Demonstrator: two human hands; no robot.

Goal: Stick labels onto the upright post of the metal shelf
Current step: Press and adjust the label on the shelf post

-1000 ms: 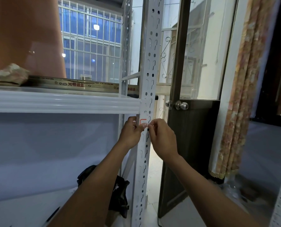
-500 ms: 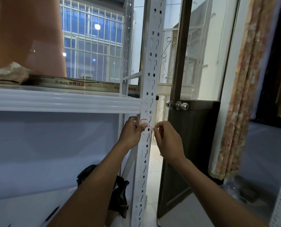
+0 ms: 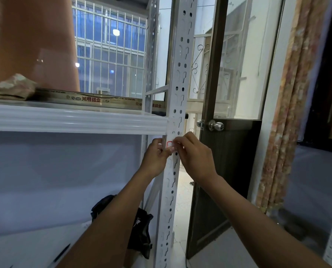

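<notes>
The white slotted upright post of the metal shelf runs from top to bottom at the centre. A small white label with a red border sits on the post just below the shelf beam. My left hand holds the post's left edge, thumb against the label. My right hand comes from the right and its fingertips pinch or press the label's right side, hiding part of it.
A dark brown door with a round metal knob stands right of the post. A patterned curtain hangs farther right. A black bag lies under the shelf. A long cardboard box rests on the shelf.
My right hand drew away from the post to the right half a second ago and has now come back onto the label. The left hand has stayed on the post.
</notes>
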